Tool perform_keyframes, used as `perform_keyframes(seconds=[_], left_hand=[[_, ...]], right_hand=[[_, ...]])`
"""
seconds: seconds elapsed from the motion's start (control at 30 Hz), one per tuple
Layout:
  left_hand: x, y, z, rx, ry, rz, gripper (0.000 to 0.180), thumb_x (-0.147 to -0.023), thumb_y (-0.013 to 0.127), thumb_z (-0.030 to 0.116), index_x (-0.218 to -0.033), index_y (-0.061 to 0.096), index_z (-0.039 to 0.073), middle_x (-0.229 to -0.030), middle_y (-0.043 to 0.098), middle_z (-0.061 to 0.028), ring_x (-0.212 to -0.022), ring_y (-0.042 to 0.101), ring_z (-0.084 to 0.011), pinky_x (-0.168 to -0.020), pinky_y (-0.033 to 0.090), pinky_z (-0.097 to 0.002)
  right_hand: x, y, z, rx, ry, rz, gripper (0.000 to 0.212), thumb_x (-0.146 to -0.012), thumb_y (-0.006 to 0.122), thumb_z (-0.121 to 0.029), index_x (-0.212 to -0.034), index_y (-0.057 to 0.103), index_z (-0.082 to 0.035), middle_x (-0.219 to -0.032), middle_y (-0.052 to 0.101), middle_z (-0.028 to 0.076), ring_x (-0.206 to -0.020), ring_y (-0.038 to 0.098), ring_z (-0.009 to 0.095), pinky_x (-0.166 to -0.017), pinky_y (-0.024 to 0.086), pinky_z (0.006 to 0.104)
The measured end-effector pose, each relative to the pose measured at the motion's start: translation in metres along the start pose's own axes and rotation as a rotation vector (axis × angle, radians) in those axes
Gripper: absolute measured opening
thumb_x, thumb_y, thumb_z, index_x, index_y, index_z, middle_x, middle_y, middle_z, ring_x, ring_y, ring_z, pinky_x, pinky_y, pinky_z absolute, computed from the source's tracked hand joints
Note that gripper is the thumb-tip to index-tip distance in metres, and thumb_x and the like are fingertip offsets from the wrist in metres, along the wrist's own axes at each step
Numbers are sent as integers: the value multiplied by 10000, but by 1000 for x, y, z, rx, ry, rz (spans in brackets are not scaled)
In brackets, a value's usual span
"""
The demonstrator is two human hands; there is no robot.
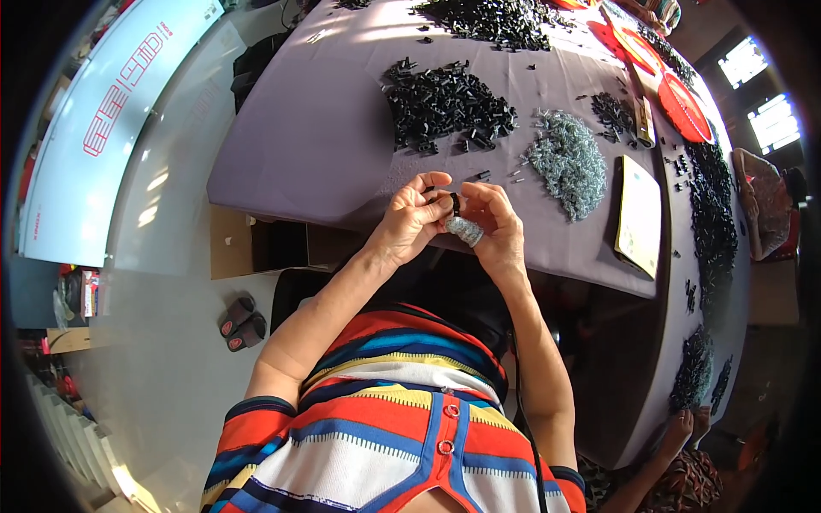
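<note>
The left hand (pixel 405 226) is pinching a black piece (pixel 455 204) while the right hand (pixel 500 235) is curling fingers around clear bits (pixel 464 230).

This looks like a small workshop for hand assembly. A long table covered in pale mauve cloth (pixel 299 128) bears a large heap of short black plastic pieces (pixel 445 107) at upper centre and a mound of tiny clear, silvery parts (pixel 569 162) right of it. Round red plastic trays (pixel 684 107) stand at upper right; at lower right, a co-worker's hands (pixel 678 427) are beside another pile. A glossy white panel with red lettering (pixel 85 171), upper left, gives a shop-like touch.
</note>
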State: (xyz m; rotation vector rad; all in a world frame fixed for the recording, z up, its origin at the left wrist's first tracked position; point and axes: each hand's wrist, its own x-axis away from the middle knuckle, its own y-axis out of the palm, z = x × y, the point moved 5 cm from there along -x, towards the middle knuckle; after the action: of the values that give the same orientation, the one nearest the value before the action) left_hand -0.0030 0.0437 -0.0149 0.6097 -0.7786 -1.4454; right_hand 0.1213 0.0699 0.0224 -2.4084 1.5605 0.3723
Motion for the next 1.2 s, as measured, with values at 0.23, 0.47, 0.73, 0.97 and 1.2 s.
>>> perform_keyframes(seconds=[0.23, 0.47, 0.73, 0.97, 1.2], left_hand=[[1, 1, 3, -54, 10, -18, 291, -852, 584, 24, -1110, 464, 83, -866, 586, -28, -757, 559, -84, -632, 444, -208], [4, 7, 3, -100, -38, -52, 274, -852, 595, 44, -1095, 475, 83, -849, 594, -30, -723, 545, -75, -602, 431, -196], [3, 9, 3, -165, 3, -71, 265, -842, 611, 49, -1073, 485, 84, -837, 591, -38, -692, 534, -67, -562, 424, -184], [3, 6, 2, -151, -71, -124, 313, -839, 609, 43, -1120, 471, 51, -905, 593, -49, -819, 589, -127, -747, 495, -254], [3, 8, 3, -46, -44, -100, 329, -834, 607, 27, -1136, 478, 41, -923, 606, -52, -851, 600, -126, -773, 499, -252]], right_hand=[[-2, 2, -3, 2, 53, -118, 406, -709, 695, 51, -1097, 587, -3, -1014, 506, 27, -908, 528, 110, -810, 446, 220], [-2, 0, 4, -90, 19, -136, 376, -713, 723, -9, -1067, 601, -40, -963, 500, 16, -842, 518, 100, -748, 455, 220], [-1, 4, -3, -208, 98, -128, 383, -714, 726, -16, -1075, 599, -34, -986, 503, 17, -879, 524, 104, -776, 452, 229], [-2, 1, 2, -12, -18, -107, 398, -661, 764, -56, -1032, 620, -56, -970, 537, 24, -811, 541, 116, -703, 451, 230], [0, 4, 2, -151, 67, -106, 375, -651, 781, -91, -993, 630, -59, -974, 539, 8, -788, 502, 86, -691, 433, 221]])
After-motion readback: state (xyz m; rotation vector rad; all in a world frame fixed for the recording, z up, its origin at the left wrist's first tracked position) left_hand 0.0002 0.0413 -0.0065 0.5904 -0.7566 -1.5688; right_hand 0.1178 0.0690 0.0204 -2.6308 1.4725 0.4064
